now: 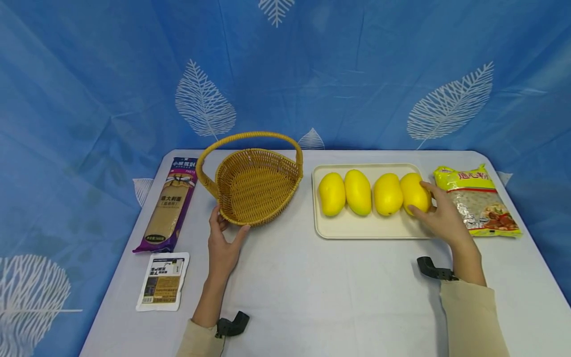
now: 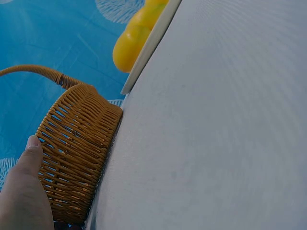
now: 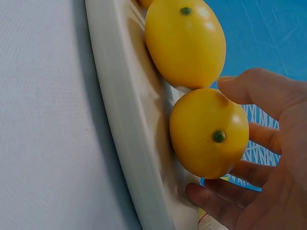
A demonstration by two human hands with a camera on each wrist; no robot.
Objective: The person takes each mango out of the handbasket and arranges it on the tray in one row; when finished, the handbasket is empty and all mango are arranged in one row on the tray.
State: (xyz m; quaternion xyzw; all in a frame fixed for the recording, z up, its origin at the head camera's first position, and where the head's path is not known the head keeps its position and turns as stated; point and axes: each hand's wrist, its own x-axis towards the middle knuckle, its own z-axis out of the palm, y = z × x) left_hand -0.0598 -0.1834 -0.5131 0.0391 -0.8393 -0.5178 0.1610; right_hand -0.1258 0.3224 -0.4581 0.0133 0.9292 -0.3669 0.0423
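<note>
A brown wicker basket (image 1: 258, 191) with a tall arched handle stands on the table's left half. My left hand (image 1: 224, 248) holds its near side, thumb toward the right and fingers at the left; in the left wrist view the thumb (image 2: 31, 155) lies against the woven wall. Several yellow mangoes sit in a row on a cream tray (image 1: 357, 232). Around the rightmost mango (image 1: 415, 192) my right hand (image 1: 441, 215) has its thumb and fingers curled. The right wrist view shows this mango (image 3: 206, 139) on the tray beside its neighbour (image 3: 184, 43).
Left of the basket lies a purple pack of pasta (image 1: 171, 206), with a small white pouch (image 1: 162, 282) nearer the front. A yellow food bag (image 1: 479, 203) lies right of the tray. A blue leaf-patterned cloth (image 1: 321, 74) hangs behind the white table (image 1: 339, 292).
</note>
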